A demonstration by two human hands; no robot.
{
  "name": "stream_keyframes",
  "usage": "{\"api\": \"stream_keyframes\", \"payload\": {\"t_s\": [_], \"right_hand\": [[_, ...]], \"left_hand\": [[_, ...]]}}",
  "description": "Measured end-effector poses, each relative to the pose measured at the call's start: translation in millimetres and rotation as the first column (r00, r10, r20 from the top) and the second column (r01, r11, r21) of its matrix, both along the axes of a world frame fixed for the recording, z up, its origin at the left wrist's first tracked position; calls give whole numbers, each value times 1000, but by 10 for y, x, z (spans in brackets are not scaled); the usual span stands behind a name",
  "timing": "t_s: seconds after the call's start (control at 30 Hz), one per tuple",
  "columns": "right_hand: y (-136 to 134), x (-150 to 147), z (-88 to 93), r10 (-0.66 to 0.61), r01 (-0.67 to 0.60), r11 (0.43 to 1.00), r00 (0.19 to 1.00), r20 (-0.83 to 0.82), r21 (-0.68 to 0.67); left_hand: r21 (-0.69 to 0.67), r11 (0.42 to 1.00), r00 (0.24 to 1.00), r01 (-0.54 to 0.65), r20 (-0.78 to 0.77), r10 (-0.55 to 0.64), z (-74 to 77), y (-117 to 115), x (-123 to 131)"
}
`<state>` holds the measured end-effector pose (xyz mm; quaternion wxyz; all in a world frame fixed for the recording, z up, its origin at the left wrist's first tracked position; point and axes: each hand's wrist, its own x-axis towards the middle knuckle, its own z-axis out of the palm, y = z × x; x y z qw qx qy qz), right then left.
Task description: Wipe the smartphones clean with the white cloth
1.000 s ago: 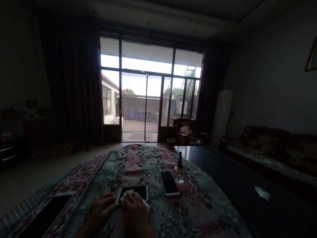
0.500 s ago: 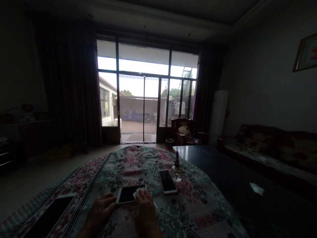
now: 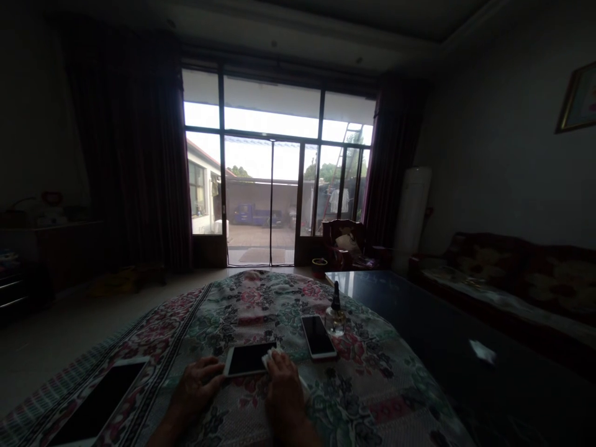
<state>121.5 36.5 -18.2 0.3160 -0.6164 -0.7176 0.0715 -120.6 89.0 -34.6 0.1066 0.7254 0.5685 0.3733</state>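
A white-framed smartphone (image 3: pixel 248 360) with a dark screen lies sideways on the flowered tablecloth (image 3: pixel 251 298). My left hand (image 3: pixel 200 382) holds its left end, fingers closed at the edge. Over its right end, my right hand (image 3: pixel 283 382) presses a crumpled white tissue (image 3: pixel 269 356) with bent fingers. Something white shows partly beside the right wrist, mostly hidden. A second smartphone (image 3: pixel 318 337) lies face up to the right, beside a clear bottle (image 3: pixel 336 321) with a black top. At the left edge of the table rests a larger white-framed device (image 3: pixel 100 400), screen dark.
To the right stands a dark, shiny table (image 3: pixel 400 310) with a crumpled white piece (image 3: pixel 483 352) on it. Beyond it is a sofa (image 3: pixel 512 273). An armchair (image 3: pixel 347 242) stands near the bright glass door (image 3: pixel 261 205) ahead.
My right hand and the tissue have slid a little to the right over the phone's screen. My left hand stays at the left end. The whole view has shifted slightly.
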Motion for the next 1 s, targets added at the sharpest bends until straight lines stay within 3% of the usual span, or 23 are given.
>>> {"api": "stream_keyframes", "payload": {"t_s": [0.27, 0.53, 0.7, 0.87, 1.0], "right_hand": [[-47, -287, 55, 172, -174, 983, 985, -32, -53], [-2, -573, 55, 235, -235, 972, 972, -4, -17], [-3, -380, 71, 214, -214, 976, 977, 8, -48], [51, -24, 83, 84, -84, 996, 996, 0, -31], [178, 14, 63, -4, 5, 999, 1000, 28, -41]], "left_hand": [[-17, 999, 999, -34, 17, 34, -58, 26, 6], [4, 1000, 1000, 2, 30, -2, -135, 78, -29], [20, 1000, 1000, 7, 27, -8, -156, 100, -57], [-9, 1000, 999, 1, 35, -1, -125, 82, -57], [-6, 1000, 999, 1, 48, -1, -111, 75, -54]]}}
